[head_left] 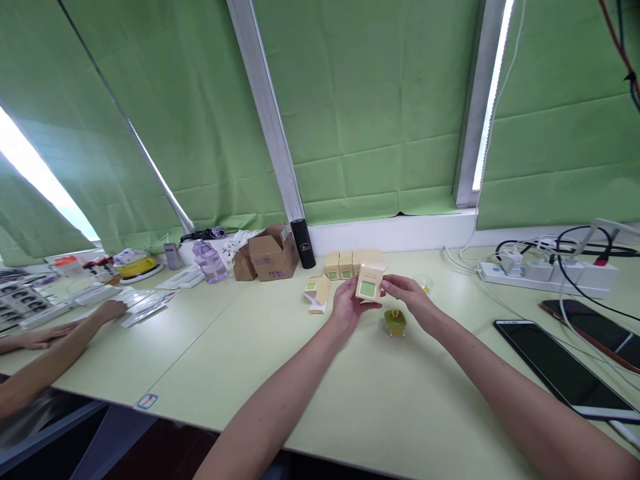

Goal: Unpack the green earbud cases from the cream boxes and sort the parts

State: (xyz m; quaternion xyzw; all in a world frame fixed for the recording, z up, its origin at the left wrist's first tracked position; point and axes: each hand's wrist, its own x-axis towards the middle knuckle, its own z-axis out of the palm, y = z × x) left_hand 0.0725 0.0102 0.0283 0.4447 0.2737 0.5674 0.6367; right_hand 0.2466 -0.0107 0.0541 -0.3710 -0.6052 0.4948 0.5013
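Small cream card carton with a green square on its front point(369, 285) held upright, tilted slightly, above the pale green tabletop point(240, 363). Left hand point(347, 305) clamped on it, thumb on the near side, fingers under and behind. Right hand point(407, 298) at the carton's right edge, fingertips on or just beside the card; cannot tell whether they pinch it. Carton's contents hidden. Directly below and a little right, on the table, a squat clear glass jar point(395, 324) with olive-green and yellow showing; cannot tell lid from contents. Beyond the right hand, partly covered by it, a small clear round container point(424, 284) with a bit of yellow inside. Left of the left hand, a second cream carton with spread flaps point(318, 292); interior not readable. Behind the held carton, a row of matching cream cartons point(345, 264) side by side. Farther back, a brown corrugated cardboard box point(274, 257), flaps up, inside not visible, next to a black upright cylinder point(303, 243). Leftward, a translucent lilac plastic bottle point(209, 263), leaning; fill level unclear.
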